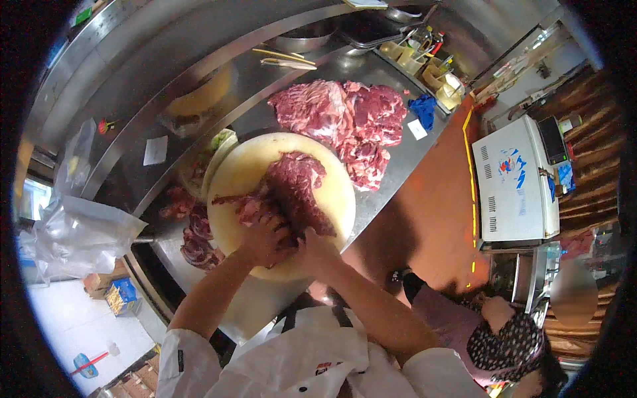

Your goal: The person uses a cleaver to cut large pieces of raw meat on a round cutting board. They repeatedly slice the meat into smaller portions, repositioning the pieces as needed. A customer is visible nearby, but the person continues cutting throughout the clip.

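A large piece of raw red meat (298,186) lies on a thick round cutting board (226,174). My left hand (265,241) grips the darker, ragged near part of the meat, its fingers curled over it. Close beside it, my right hand (318,251) rests at the meat's near end with bent fingers; whether it holds a knife or the meat's edge is hidden. Big slabs of raw meat (343,117) lie on the steel table (383,171) beyond the board. Smaller meat trimmings (199,244) lie left of the board.
A blue cloth or glove (423,110) and a white card (417,129) lie near the table's right edge. Seasoning containers (413,59) stand at the back right. A plastic bag (84,234) hangs at left. Another person (502,328) is at lower right, near a white chest freezer (515,184).
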Motion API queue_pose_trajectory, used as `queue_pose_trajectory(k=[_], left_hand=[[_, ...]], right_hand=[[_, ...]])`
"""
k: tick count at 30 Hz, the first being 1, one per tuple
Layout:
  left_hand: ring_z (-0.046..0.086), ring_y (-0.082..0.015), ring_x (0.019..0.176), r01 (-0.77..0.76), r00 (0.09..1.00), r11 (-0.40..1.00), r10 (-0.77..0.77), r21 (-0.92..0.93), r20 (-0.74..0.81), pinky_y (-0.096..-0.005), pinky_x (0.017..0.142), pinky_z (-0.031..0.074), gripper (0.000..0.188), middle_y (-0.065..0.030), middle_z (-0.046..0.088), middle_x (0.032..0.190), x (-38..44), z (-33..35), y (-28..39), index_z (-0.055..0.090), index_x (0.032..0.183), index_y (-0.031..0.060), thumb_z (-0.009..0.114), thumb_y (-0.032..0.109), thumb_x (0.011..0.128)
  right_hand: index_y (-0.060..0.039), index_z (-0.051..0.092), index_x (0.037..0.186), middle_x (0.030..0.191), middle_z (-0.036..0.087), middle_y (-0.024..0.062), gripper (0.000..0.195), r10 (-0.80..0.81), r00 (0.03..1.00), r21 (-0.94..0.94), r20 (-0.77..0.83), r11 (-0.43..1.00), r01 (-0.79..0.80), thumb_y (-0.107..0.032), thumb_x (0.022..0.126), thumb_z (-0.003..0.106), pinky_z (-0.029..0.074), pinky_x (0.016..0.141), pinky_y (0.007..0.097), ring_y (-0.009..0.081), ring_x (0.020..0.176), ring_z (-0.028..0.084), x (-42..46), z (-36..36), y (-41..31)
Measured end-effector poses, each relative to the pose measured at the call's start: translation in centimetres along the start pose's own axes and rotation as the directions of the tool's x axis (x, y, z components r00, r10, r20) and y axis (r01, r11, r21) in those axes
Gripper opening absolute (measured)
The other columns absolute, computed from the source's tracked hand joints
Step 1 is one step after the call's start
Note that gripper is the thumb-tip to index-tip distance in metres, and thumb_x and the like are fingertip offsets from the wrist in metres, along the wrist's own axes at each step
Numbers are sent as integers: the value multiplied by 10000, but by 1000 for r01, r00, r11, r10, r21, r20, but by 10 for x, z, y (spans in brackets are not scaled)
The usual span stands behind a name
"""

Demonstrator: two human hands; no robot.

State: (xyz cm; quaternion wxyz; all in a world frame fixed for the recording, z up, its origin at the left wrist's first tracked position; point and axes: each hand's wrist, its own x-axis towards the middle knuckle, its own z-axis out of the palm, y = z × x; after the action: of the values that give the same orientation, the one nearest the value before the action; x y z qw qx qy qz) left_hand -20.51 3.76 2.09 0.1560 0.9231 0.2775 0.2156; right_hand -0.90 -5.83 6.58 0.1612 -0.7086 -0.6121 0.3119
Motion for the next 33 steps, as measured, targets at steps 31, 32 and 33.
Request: queue_pose_trajectory(k=[31,32,33], left_hand=[[555,-407,1189,109,994,993,-108,-35,35,-533,1017,483,394,-137,609,1221,-16,9,-5,747,1059,147,808,304,703],[557,-404,1190,139,988,990,-136,-36,69,-529,1017,484,391,-132,612,1217,-15,9,-6,749,1060,151,806,304,705],[556,-401,1191,126,990,992,-123,-31,63,-528,1017,485,387,-130,613,1214,-16,10,-8,751,1062,154,803,304,708]], right_hand=[[0,491,1234,909,695,308,367,14,999,-71,-34,997,-17,-337,1092,467,550,750,630,511,825,696,4,27,-7],[0,491,1229,902,697,303,365,18,999,-65,-40,998,-21,-337,1093,463,554,751,629,507,821,700,11,29,-7],[0,491,1224,895,698,298,363,24,999,-58,-42,998,-26,-338,1094,460,558,752,628,503,817,703,16,30,-10]])
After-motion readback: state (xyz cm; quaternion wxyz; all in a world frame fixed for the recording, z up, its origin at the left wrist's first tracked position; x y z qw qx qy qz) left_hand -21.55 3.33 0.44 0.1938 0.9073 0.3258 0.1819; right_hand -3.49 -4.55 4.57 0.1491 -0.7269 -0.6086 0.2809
